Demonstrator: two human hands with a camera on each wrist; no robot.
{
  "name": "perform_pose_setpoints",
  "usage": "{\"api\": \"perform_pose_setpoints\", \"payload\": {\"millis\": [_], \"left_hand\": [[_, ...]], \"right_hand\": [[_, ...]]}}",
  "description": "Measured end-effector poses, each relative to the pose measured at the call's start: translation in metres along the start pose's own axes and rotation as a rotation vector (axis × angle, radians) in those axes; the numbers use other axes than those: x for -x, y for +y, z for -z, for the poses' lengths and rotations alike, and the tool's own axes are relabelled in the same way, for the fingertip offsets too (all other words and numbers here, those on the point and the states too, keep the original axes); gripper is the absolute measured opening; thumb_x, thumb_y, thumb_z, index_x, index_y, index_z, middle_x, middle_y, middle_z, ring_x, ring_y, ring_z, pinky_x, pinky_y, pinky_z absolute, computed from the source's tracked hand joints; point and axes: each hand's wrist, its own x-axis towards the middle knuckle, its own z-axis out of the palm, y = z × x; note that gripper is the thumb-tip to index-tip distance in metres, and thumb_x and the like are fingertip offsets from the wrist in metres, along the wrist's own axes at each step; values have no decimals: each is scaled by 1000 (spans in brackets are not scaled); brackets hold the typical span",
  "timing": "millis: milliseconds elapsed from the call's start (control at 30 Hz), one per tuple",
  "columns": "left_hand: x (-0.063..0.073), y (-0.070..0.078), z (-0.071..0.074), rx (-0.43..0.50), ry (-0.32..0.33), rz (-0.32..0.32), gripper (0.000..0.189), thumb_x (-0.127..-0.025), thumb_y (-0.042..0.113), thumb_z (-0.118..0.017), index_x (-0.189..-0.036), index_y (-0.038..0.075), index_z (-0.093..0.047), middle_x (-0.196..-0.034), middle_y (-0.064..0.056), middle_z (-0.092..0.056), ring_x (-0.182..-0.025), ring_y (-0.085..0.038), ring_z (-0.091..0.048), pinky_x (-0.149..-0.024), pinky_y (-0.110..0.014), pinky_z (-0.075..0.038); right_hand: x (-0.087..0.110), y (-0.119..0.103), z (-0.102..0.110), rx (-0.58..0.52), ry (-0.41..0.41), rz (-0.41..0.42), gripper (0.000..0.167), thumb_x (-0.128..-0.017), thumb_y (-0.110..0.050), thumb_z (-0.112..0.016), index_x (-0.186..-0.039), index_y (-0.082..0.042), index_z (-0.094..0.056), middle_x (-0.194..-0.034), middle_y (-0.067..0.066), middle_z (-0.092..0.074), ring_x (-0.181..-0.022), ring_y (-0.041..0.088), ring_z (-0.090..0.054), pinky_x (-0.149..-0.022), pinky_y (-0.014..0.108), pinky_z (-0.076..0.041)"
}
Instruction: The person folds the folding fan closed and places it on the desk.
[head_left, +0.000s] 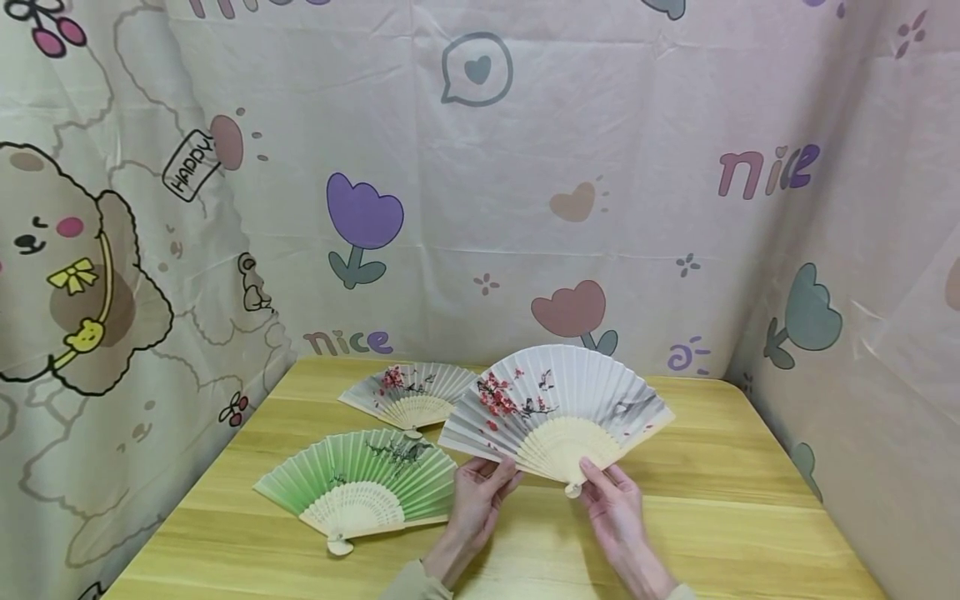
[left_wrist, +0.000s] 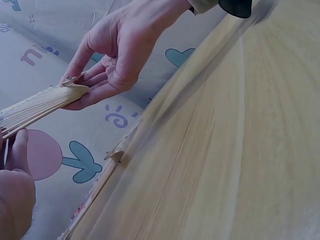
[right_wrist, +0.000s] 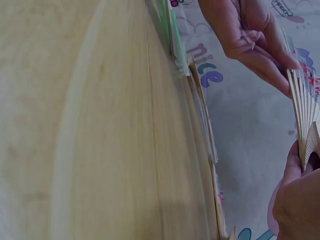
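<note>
A spread folding fan (head_left: 570, 392), pale grey-white with red blossoms and small birds, is held up above the table by both hands. My right hand (head_left: 617, 508) pinches its ribs near the pivot, thumb in front. At the fan's left edge my left hand (head_left: 480, 500) pinches the outer rib; its fingers are partly hidden behind the fan. Just left of that hand lies a spread green folding fan (head_left: 360, 483) with dark branches. Farther back lies another grey blossom fan (head_left: 412, 396), its right end covered by the raised one.
The wooden table (head_left: 720, 533) has rounded far corners. A printed cloth (head_left: 480, 200) hangs behind it and along both sides. Seen edge-on in the left wrist view, a spread fan (left_wrist: 107, 170) lies low on the tabletop.
</note>
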Motion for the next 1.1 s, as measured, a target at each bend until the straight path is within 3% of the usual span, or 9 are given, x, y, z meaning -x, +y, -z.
{"api": "perform_pose_setpoints", "payload": {"millis": [500,733,1100], "left_hand": [[-1,-2,7,-24,-27,-19,30,-98,-6,-57,-109,16,-74,-97,3,-76,-91,-6,-74,-92,-26,-63],[-1,-2,8,21,-34,-13,30,-97,-7,-57,-114,13,-72,-104,-3,-77,-96,-11,-75,-94,-31,-62],[-2,-3,10,-8,-49,-30,34,-97,-7,-57,-113,18,-74,-106,0,-77,-98,-11,-75,-96,-32,-61]], "right_hand": [[4,6,-2,35,20,-45,26,-99,3,-56,-105,-17,-71,-97,-1,-77,-88,10,-74,-81,20,-66],[5,9,0,42,-1,-60,26,-99,2,-56,-107,-17,-71,-99,-1,-78,-90,10,-75,-81,20,-66],[6,9,0,51,-3,-98,26,-100,1,-56,-108,-20,-70,-101,-2,-78,-93,10,-75,-84,21,-66]]}}
